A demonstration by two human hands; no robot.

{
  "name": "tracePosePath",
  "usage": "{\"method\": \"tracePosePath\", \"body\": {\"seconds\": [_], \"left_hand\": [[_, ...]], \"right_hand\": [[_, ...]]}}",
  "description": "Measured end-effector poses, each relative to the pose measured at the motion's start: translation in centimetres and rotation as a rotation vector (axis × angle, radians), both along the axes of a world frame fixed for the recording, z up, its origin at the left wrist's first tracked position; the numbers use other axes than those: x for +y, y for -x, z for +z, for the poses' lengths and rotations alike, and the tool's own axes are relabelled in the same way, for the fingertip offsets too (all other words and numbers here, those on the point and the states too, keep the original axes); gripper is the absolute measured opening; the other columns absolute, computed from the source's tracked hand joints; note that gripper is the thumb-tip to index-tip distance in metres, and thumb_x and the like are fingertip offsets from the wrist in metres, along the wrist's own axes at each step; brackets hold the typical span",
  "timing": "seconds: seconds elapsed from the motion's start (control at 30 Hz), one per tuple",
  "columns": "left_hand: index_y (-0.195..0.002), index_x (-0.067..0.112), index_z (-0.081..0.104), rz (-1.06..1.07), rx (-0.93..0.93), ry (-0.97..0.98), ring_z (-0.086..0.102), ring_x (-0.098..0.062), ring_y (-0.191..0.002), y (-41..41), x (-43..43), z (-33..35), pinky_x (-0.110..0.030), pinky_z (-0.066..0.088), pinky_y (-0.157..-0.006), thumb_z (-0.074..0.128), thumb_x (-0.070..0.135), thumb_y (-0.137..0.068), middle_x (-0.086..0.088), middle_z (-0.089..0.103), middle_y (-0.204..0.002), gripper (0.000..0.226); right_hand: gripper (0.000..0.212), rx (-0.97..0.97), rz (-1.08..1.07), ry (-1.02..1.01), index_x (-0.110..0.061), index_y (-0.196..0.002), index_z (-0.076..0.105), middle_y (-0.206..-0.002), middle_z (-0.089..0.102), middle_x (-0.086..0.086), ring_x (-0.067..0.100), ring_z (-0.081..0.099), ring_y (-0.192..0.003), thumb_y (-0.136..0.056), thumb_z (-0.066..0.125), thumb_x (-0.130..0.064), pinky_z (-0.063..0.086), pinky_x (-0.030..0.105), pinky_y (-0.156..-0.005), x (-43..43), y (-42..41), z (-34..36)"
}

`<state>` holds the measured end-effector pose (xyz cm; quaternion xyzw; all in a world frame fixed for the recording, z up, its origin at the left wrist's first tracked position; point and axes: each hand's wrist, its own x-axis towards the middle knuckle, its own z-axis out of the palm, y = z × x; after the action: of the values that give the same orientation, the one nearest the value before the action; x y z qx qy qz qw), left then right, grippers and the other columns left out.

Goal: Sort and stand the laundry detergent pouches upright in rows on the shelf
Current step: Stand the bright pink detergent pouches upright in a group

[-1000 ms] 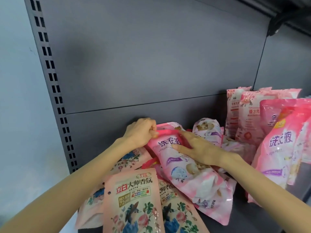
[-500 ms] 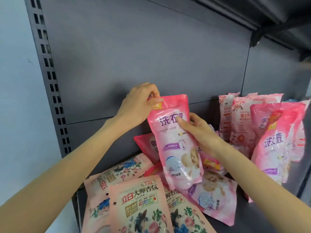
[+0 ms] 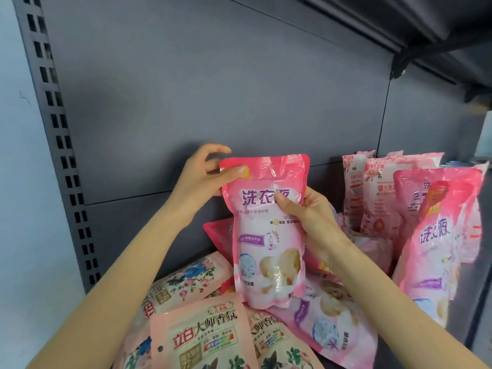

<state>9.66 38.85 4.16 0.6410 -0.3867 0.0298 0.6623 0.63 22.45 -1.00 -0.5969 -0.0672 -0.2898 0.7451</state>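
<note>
Grey metal back panel [image 3: 213,89], split by a horizontal seam [image 3: 127,198] in its lower part. At the left, a slotted upright [image 3: 53,129] with paired rectangular holes, next to a pale bluish wall [image 3: 16,209]. A second back panel [image 3: 426,123] joins at the right. Overhead, the dark underside of an upper shelf [image 3: 386,14] on a black bracket [image 3: 407,57]. Light is soft and even.

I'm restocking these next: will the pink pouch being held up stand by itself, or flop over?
Probably floppy: the pink pouch bulges low while its flat top wrinkles under the left hand. Its glossy film looks slippery; the right hand steadies its side. Floral pouches lying flat below hint it tips easily.
</note>
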Motion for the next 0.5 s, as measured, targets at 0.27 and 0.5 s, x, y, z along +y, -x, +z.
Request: {"method": "tracePosePath", "body": {"seconds": [0.27,0.5], "left_hand": [[-0.091,0.017,0.070,-0.020,0.091,0.099,0.069,-0.009,-0.076,0.1,-0.3,-1.5,-0.021,0.055,-0.064,0.069,0.015,-0.077,0.004,0.074,-0.082,0.014],[-0.088,0.019,0.071,0.019,0.015,0.196,0.070,-0.008,-0.077,1.2,-0.9,-1.3,-0.019,0.053,-0.065,0.069,0.012,-0.078,0.006,0.074,-0.080,0.012]], "right_hand": [[0.018,-0.004,-0.010,0.090,-0.011,-0.094,0.065,-0.090,0.074,0.007,0.020,0.070,-0.079,-0.078,0.065,-0.019,0.057,0.032,-0.068,0.3,-0.4,-0.1],[0.025,-0.020,-0.053,0.139,-0.010,-0.099,0.064,-0.091,0.074,0.002,0.016,0.070,-0.081,-0.076,0.065,-0.020,0.056,0.026,-0.068,0.2,0.8,0.2]]}}
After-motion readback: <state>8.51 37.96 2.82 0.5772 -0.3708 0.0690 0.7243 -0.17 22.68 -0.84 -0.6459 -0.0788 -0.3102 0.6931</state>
